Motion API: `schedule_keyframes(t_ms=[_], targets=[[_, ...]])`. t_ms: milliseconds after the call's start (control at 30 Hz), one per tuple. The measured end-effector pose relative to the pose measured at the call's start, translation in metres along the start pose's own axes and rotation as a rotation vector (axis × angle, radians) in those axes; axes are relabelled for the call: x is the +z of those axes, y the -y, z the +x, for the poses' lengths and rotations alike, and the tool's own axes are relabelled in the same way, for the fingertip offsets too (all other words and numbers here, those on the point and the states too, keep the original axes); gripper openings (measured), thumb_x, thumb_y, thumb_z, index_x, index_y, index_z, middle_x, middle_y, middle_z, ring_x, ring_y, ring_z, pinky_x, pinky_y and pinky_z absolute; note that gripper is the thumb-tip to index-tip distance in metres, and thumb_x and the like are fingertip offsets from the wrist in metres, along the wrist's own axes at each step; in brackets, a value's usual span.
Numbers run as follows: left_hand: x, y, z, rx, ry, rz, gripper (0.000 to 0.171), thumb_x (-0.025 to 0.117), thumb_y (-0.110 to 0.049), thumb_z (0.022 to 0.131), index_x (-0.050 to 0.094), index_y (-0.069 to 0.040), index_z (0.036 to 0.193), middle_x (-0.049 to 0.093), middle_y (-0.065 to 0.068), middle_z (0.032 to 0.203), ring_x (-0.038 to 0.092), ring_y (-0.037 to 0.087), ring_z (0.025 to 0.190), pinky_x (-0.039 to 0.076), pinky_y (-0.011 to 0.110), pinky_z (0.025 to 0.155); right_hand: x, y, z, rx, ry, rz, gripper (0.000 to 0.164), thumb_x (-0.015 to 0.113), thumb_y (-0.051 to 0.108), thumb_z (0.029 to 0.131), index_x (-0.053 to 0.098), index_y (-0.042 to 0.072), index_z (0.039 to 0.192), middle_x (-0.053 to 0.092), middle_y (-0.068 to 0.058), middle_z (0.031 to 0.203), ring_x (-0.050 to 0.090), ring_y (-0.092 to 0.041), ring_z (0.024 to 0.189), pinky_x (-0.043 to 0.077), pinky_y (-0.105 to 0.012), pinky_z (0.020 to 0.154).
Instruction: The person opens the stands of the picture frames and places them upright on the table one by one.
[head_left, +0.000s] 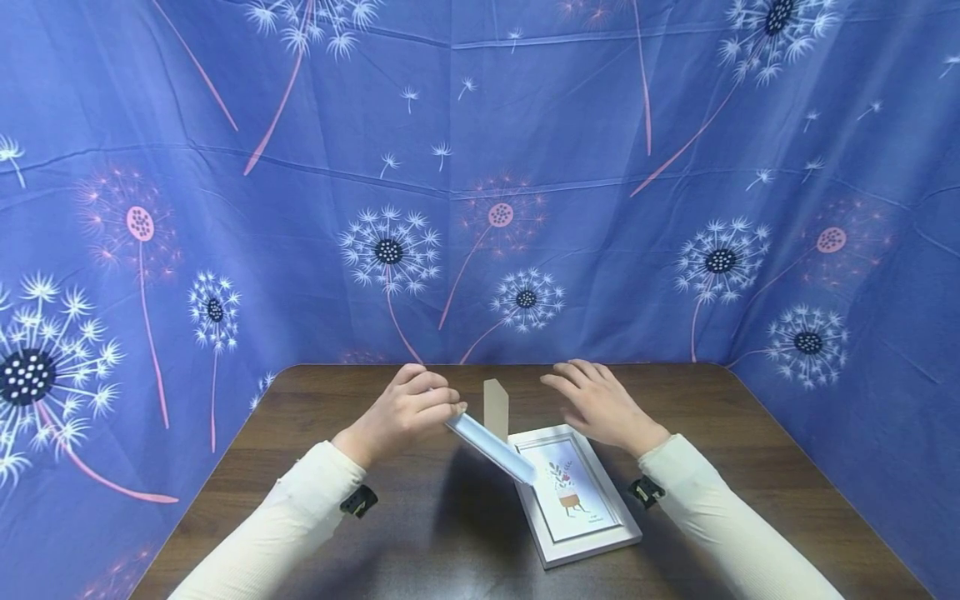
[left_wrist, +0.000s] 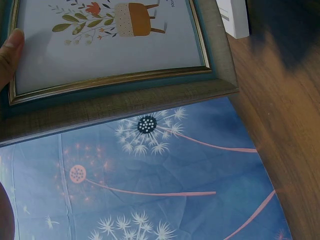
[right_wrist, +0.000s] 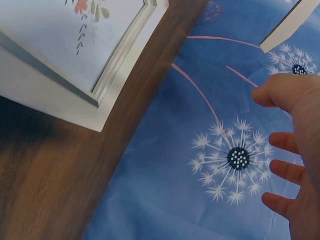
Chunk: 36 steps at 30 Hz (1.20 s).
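My left hand (head_left: 412, 404) grips one end of a picture frame (head_left: 491, 448), raised and tilted above the table. In the left wrist view this held picture frame (left_wrist: 120, 107) shows a brown textured border, teal and gold inner trim and a plant-pot print; the thumb (left_wrist: 11, 52) lies over its side. A tan stand flap (head_left: 495, 408) sticks up behind it. Beneath its lower end lies a white picture frame (head_left: 592, 546), print side up, with a similar potted-plant picture. My right hand (head_left: 600, 404) hovers over the white frame's far side, fingers spread and holding nothing.
The dark wooden table (head_left: 360, 542) has rounded far corners. Blue cloth (head_left: 600, 250) with a dandelion pattern hangs behind it and on both sides. Dark bands (head_left: 359, 501) sit on both wrists over cream sleeves.
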<state>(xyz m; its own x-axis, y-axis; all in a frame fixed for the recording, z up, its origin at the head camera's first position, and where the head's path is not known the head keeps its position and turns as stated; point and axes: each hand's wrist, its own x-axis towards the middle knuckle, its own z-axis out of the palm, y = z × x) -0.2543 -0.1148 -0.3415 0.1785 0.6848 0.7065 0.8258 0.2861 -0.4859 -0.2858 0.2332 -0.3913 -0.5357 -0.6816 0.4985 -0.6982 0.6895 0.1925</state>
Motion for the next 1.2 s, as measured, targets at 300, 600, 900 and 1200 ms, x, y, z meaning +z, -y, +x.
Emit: schedule_keyframes(t_ms=[300,600,900,1200], targets=[[0.002,0.003,-0.003,-0.037,-0.035,-0.026,0.011,0.076,-0.013,0.085,0.070,-0.010,0.094,0.070,-0.004,0.089,0.060,0.018,0.084,0.043,0.036,0.078,0.001,-0.007,-0.007,0.030,0.004,-0.011,0.065,0.081,0.015,0.073,0.058,0.010,0.134,0.058,-0.015,0.129,0.051,-0.037,0.119,0.039,-0.055,0.096],[0.001,0.003,-0.002,-0.067,-0.028,-0.017,0.025,0.081,-0.011,0.074,0.072,-0.009,0.097,0.070,-0.003,0.088,0.060,0.017,0.082,0.043,0.038,0.078,0.002,-0.012,-0.015,0.057,-0.008,-0.021,0.066,0.081,0.016,0.071,0.059,0.009,0.132,0.058,-0.016,0.128,0.051,-0.039,0.118,0.040,-0.055,0.094],[0.002,0.004,-0.001,-0.082,-0.033,-0.027,0.027,0.081,-0.025,0.077,0.072,-0.008,0.096,0.070,-0.001,0.087,0.059,0.018,0.080,0.044,0.037,0.075,0.000,-0.013,-0.021,0.099,-0.006,-0.014,0.065,0.081,0.016,0.072,0.059,0.010,0.132,0.058,-0.016,0.127,0.050,-0.038,0.118,0.041,-0.056,0.091],[0.003,0.003,0.000,-0.123,-0.011,-0.001,0.026,0.076,-0.031,0.081,0.070,-0.009,0.095,0.068,-0.003,0.087,0.057,0.019,0.077,0.043,0.036,0.072,0.000,-0.015,-0.027,0.126,-0.009,-0.016,0.062,0.079,0.016,0.074,0.059,0.009,0.132,0.057,-0.015,0.127,0.051,-0.039,0.117,0.042,-0.057,0.090]])
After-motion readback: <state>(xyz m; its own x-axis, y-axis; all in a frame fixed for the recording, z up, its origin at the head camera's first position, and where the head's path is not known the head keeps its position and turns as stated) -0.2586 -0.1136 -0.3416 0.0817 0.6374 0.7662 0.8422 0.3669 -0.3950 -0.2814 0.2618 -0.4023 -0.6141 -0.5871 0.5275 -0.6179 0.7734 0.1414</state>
